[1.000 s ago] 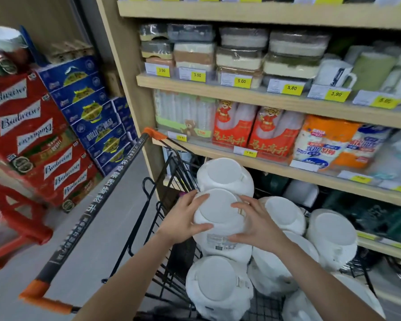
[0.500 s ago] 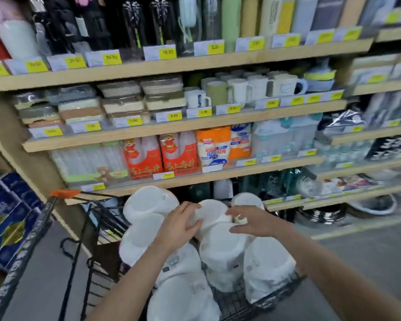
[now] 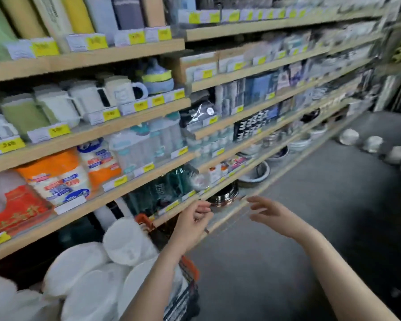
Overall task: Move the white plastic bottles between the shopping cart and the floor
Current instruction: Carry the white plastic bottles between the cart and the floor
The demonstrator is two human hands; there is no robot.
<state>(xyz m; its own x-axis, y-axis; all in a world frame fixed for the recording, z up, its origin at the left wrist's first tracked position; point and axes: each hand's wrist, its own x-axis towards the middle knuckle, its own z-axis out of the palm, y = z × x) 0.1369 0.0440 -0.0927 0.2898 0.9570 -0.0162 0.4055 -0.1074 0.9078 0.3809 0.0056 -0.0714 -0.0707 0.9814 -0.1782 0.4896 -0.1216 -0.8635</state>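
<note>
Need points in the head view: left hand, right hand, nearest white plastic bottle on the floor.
left hand (image 3: pixel 191 220): head view, back of the hand, fingers loosely curled, holding nothing.
right hand (image 3: pixel 270 212): head view, middle of the open hand.
white plastic bottle on the grey floor (image 3: pixel 348 136): head view, its rounded side.

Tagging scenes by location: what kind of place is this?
Most likely a shop aisle: wooden shelves with yellow price tags, stocked mugs, and a shopping cart full of white bottles.
</note>
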